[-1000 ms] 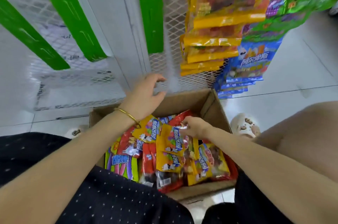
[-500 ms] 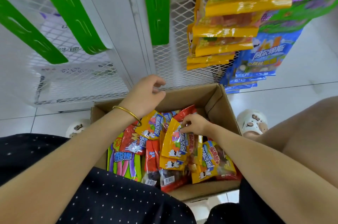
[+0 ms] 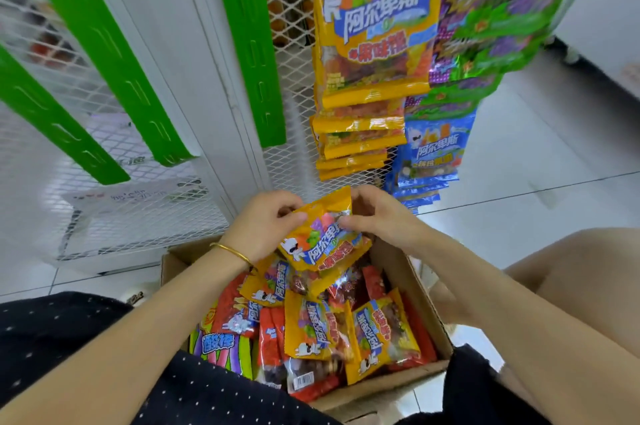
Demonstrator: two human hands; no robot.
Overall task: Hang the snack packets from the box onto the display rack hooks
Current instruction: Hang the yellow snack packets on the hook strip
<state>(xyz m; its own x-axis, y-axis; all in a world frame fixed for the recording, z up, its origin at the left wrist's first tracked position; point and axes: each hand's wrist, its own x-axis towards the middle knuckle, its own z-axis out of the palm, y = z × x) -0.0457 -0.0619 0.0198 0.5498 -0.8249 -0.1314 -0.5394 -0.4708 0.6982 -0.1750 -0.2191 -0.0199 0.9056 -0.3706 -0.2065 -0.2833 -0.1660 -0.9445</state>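
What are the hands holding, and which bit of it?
One yellow snack packet, lifted above the box. The left hand and the right hand each pinch it near its top end, one on each side.

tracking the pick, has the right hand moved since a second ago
Yes. The right hand rose from inside the box to above its far edge, gripping a packet.

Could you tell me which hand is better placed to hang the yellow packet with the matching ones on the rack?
Probably the right hand: it grips the yellow packet at its top edge, almost directly under the hanging yellow packets. The left hand holds its side, farther left.
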